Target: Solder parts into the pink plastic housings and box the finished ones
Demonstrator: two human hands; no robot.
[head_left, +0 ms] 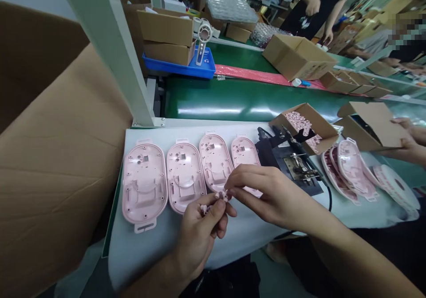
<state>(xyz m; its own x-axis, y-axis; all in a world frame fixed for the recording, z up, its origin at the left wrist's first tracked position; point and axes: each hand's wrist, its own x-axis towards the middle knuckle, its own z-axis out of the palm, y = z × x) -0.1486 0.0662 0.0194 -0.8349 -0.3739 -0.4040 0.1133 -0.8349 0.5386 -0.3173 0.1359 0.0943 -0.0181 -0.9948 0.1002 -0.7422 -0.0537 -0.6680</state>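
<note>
My left hand [203,227] is closed around several small pink parts [221,195], which show between its thumb and fingers. The thumb and forefinger of my right hand [262,194] pinch at one of these parts, just above the left fingertips. Behind my hands, pink oval shells lie in a row, hollow side up: one at the far left [144,185], a second [185,176], a third [215,160], and one more [245,150] partly covered by my right hand. An open cardboard box [324,131] at the back right holds many small pink parts.
A black device with a metal fixture [299,167] and cable stands right of the shells. Farther right are stacked pink shells [353,167], a white roll [397,187] and another person's hands [416,140] at a box. A post [113,54] and large carton [63,165] border the left.
</note>
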